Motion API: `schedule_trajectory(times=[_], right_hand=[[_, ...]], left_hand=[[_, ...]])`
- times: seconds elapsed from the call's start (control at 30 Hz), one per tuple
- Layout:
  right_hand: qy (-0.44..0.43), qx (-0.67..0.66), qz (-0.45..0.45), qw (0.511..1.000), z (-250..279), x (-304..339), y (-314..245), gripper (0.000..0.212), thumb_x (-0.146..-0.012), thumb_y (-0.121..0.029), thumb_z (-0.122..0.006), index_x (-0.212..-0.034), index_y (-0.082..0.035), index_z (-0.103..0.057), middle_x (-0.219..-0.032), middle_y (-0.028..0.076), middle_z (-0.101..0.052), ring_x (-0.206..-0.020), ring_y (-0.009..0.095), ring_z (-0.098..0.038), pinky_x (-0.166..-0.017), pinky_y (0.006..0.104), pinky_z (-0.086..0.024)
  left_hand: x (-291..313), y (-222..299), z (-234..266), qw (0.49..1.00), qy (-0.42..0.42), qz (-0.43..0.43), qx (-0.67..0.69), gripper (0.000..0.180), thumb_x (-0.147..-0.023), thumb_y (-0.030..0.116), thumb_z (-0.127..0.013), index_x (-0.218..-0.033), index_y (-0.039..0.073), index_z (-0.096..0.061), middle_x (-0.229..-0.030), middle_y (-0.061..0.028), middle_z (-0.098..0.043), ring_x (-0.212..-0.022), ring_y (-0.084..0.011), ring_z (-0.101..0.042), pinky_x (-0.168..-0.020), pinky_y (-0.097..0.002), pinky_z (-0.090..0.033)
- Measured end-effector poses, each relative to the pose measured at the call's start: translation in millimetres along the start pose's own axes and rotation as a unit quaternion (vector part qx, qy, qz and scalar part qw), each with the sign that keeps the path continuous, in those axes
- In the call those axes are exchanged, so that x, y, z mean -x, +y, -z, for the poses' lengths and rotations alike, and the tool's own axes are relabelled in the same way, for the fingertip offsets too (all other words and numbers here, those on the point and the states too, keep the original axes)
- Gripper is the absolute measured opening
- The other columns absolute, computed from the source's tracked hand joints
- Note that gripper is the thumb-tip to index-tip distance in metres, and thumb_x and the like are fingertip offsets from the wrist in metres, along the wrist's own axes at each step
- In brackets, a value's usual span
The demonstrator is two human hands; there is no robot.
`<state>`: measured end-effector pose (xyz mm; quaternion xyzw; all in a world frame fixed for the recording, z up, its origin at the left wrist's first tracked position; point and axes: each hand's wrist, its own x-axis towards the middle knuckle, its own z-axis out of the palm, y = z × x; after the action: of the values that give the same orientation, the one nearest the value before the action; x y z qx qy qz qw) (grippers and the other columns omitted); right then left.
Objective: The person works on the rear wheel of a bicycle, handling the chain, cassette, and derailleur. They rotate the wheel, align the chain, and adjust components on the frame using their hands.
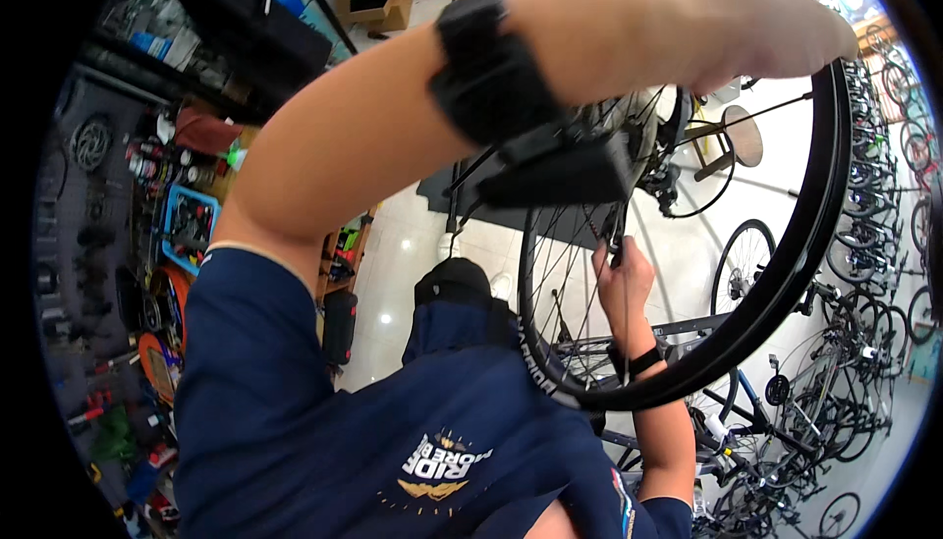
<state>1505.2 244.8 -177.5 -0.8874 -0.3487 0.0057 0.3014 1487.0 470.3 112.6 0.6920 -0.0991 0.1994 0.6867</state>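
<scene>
Left grip (776, 24) on curved black tyre (835, 166)

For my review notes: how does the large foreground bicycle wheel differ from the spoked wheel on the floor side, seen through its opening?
The foreground wheel fills much of the view; the background wheel looks far smaller.
The left hand meets the foreground wheel's tyre, while no hand touches the background wheel.
The left forearm hides part of the foreground wheel, but not the background wheel.
Both have dark tyres and spokes.
</scene>
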Motion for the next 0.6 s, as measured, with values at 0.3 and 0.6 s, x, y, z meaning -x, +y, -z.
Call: schedule_trajectory(times=[0.3, 0.6], right_hand=[[0.013, -0.044, 0.011, 0.999, -0.5, -6.4, 4.4, 0.026, -0.08, -0.01, -0.071, -0.069, -0.001, -0.05, -0.059, 0.016, -0.055, -0.047, 0.031, -0.053, -0.047, 0.0363, -0.041], [-0.092, -0.068, -0.041, 0.993, -54.4, 52.1, 93.3, 0.052, -0.097, -0.02, -0.057, -0.141, -0.003, -0.037, -0.143, 0.012, -0.045, -0.126, 0.027, -0.047, -0.105, 0.0413, -0.04]], left_hand=[[-24.2, -4.1, 8.0, 0.969, -0.117, 0.176, -0.128, 0.04, -0.092, 0.011, -0.045, -0.053, 0.008, -0.049, -0.047, -0.0013, -0.043, -0.035, -0.0104, -0.032, -0.036, -0.0274, -0.03], [-5.0, -33.8, 13.8, 0.883, -0.229, 0.125, -0.39, 0.036, -0.092, 0.01, -0.047, -0.056, 0.006, -0.05, -0.05, -0.0031, -0.045, -0.038, -0.0115, -0.036, -0.038, -0.0283, -0.032]])
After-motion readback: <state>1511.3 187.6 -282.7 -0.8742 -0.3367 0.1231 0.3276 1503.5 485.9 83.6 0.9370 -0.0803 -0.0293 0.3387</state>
